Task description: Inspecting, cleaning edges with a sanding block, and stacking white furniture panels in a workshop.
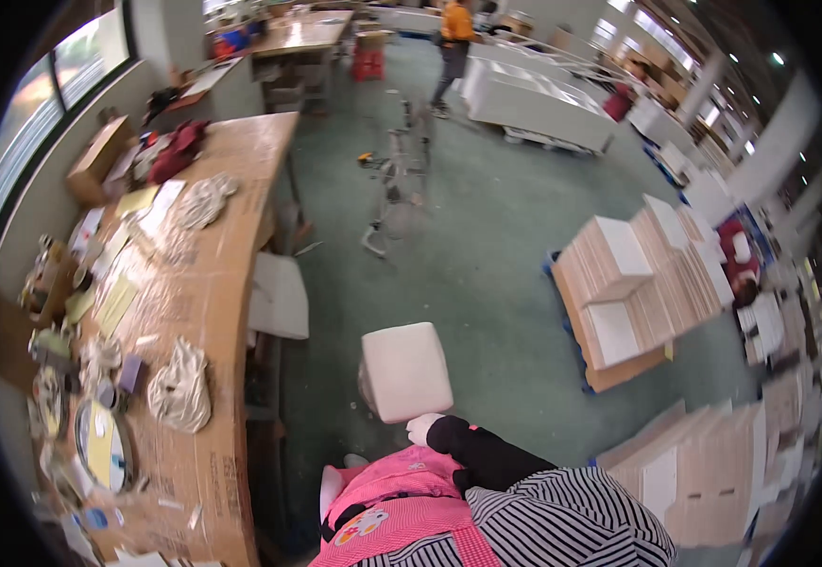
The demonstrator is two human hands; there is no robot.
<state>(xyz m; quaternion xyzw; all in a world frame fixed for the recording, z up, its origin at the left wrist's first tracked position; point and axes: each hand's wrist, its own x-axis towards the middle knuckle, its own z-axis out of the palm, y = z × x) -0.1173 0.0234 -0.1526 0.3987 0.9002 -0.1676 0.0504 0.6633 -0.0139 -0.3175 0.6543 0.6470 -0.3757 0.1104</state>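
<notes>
My right hand (422, 429), in a black sleeve, is at the near edge of a stool (407, 370) with a square, pale cushioned seat. Its fingers look curled against the seat's edge, though they show only small. The stool stands on the floor in front of me, just right of the long worktable. My left hand is not in view. Below my arm are a pink checked apron (402, 520) and a black-and-white striped garment (562, 515).
A worktable (213, 283) on the left carries crumpled pale cloths (180, 387), papers and a round mirror-like piece (103, 444). A pallet of stacked boards (619, 274) stands right, more boards (694, 472) nearer. Ahead are a metal frame (397, 170) and a person in orange (456, 28).
</notes>
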